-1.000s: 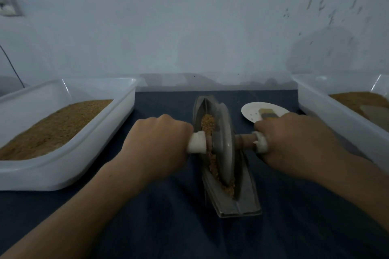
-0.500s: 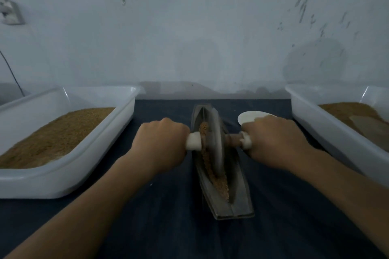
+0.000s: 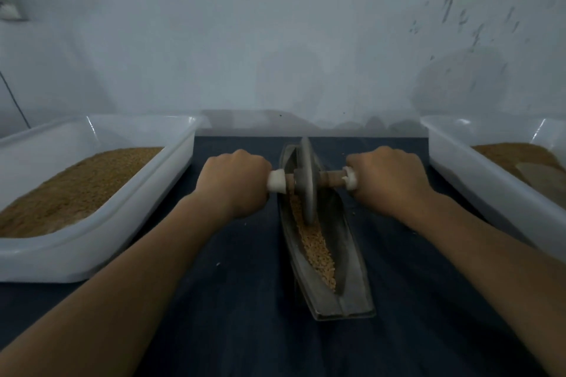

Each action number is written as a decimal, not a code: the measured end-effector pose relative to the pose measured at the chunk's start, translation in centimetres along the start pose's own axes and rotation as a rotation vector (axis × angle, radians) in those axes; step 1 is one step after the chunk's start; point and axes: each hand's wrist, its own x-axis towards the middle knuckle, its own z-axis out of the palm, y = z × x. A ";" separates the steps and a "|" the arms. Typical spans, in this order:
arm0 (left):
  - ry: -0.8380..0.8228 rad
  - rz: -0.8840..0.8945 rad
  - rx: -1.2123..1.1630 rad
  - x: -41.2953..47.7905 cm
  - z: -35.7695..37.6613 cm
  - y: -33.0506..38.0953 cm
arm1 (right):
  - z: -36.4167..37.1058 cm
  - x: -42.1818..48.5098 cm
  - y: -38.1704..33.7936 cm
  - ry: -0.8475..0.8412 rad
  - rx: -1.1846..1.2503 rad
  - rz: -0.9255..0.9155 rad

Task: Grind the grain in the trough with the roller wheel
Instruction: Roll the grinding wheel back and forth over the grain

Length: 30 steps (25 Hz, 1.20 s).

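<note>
Roller wheel: I log a grey disc standing on edge in the far part of the trough, with its lower rim down in the groove among the grain. A brown axle runs through its hub and carries a white cap on each side. Left hand: fingers curled round the axle's left end, knuckles up, fist against the white cap. Right hand: wrapped likewise round the right end, beside the other cap. Both forearms reach in from the near edge. Trough: a long, narrow grey metal boat lying lengthwise away from me on the dark blue cloth, between the two hands. Grain: a tan strip along the groove, from under the wheel to close by the near end; I also see a few loose specks on the cloth. Left tub: white plastic, well filled with tan grain. Right tub: white plastic, holding brown material and a flat greyish piece that I cannot identify. Backdrop: a pale wall, scuffed at the upper right.
</note>
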 end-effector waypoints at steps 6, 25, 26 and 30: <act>0.063 0.106 0.019 -2.1 -0.7 1.1 | -1.3 -1.6 -2.0 -0.117 0.082 -0.130; 0.018 0.018 0.037 0.4 -0.8 0.3 | -1.3 0.5 -1.5 -0.147 0.099 -0.041; 0.019 0.038 0.025 -0.4 -0.7 0.3 | -1.4 -0.2 -1.5 -0.139 0.049 -0.044; 0.176 0.133 0.028 -5.4 -0.7 0.1 | -2.9 -3.9 0.2 -0.107 0.019 -0.117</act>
